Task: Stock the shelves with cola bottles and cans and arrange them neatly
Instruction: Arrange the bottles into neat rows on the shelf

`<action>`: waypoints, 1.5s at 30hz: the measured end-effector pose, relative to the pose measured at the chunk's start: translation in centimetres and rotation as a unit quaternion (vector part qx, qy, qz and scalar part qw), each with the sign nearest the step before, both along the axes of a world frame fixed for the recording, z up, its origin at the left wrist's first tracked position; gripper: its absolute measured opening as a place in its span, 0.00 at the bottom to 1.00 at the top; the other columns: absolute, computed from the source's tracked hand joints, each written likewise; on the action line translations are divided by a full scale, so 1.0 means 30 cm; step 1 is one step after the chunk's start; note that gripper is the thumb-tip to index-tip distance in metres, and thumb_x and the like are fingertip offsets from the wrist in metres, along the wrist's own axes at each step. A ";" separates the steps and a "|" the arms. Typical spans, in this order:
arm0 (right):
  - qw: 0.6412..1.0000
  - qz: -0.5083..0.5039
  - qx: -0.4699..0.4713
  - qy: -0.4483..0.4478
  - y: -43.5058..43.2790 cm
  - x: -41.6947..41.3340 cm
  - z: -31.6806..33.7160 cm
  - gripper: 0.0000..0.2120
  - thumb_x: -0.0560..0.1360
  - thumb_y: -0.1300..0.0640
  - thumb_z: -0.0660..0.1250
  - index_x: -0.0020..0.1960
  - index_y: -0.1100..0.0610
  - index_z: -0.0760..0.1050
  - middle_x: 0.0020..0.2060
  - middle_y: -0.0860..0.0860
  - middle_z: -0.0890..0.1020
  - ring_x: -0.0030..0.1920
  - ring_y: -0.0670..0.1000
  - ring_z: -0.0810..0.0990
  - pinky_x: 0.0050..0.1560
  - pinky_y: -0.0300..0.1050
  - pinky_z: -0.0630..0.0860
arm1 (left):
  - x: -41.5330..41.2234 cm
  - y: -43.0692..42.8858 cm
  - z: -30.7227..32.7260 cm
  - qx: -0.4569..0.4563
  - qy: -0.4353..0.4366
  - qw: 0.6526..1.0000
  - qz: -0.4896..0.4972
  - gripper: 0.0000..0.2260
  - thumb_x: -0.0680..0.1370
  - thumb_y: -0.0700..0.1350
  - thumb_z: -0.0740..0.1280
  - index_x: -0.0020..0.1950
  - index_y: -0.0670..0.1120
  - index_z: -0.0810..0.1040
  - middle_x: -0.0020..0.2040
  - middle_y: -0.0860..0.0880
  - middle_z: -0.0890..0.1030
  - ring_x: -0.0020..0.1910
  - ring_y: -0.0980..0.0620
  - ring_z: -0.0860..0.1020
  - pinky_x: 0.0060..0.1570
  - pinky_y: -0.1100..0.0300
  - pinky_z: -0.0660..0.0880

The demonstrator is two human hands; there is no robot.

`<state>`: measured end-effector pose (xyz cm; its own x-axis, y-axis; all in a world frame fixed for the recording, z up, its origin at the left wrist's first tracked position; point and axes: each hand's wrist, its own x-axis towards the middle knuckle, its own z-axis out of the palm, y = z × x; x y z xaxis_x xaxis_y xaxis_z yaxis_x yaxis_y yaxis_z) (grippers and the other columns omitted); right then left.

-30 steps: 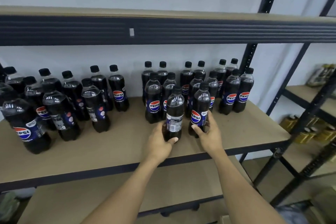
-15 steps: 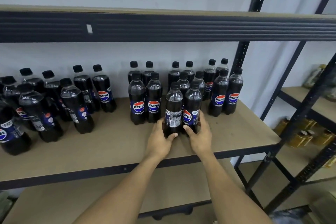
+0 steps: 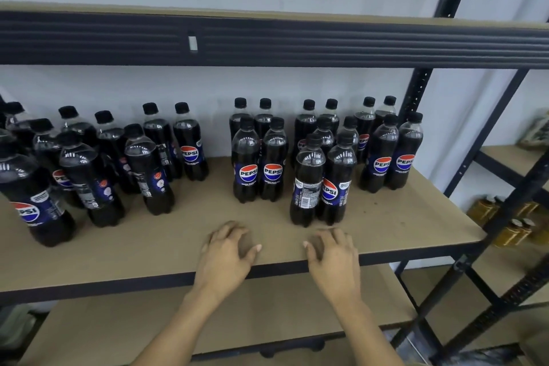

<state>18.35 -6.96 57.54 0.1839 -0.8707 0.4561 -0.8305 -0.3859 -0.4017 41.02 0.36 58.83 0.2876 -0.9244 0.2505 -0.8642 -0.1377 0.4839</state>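
Shelf of tan board on black metal frame [image 3: 184, 235] carries upright dark cola bottles, clear plastic with black caps. Front pair of bottles [image 3: 309, 178] stands touching, right of centre and back from front edge; left one shows barcode, right one logo. Left hand [image 3: 227, 251] and right hand [image 3: 332, 254] over front edge, apart, fingers loosely curled, holding nothing. Pair is just beyond right hand, untouched. Tidy two-wide rows [image 3: 383, 157] behind, toward right edge. Looser cluster [image 3: 89, 175] toward left edge.

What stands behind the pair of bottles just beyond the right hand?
Behind that front pair, two more pairs of cola bottles line up toward the wall. Only their caps and shoulders show; their lower bodies are covered.
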 end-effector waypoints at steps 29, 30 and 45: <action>0.952 0.199 0.136 0.187 0.012 0.743 0.093 0.30 0.81 0.34 0.49 0.80 0.44 0.58 0.81 0.45 0.54 0.81 0.47 0.46 0.80 0.58 0.43 | 0.624 0.174 0.067 -0.125 0.262 0.944 0.159 0.26 0.70 0.54 0.79 0.65 0.57 0.74 0.56 0.59 0.82 0.57 0.56 0.79 0.56 0.58 0.76; 0.952 0.199 0.136 0.187 0.012 0.743 0.093 0.30 0.81 0.34 0.49 0.80 0.44 0.58 0.81 0.45 0.54 0.81 0.47 0.46 0.80 0.58 0.43 | 0.620 0.205 0.074 -0.127 0.263 0.942 0.166 0.27 0.70 0.53 0.79 0.66 0.56 0.75 0.55 0.59 0.82 0.55 0.57 0.80 0.55 0.61 0.75; 0.952 0.203 0.129 0.189 0.003 0.740 0.081 0.30 0.82 0.33 0.48 0.81 0.44 0.57 0.82 0.45 0.54 0.81 0.48 0.46 0.80 0.59 0.43 | 0.721 0.394 0.105 -0.149 0.231 0.932 0.238 0.29 0.73 0.49 0.78 0.72 0.53 0.71 0.59 0.55 0.81 0.59 0.52 0.78 0.57 0.60 0.72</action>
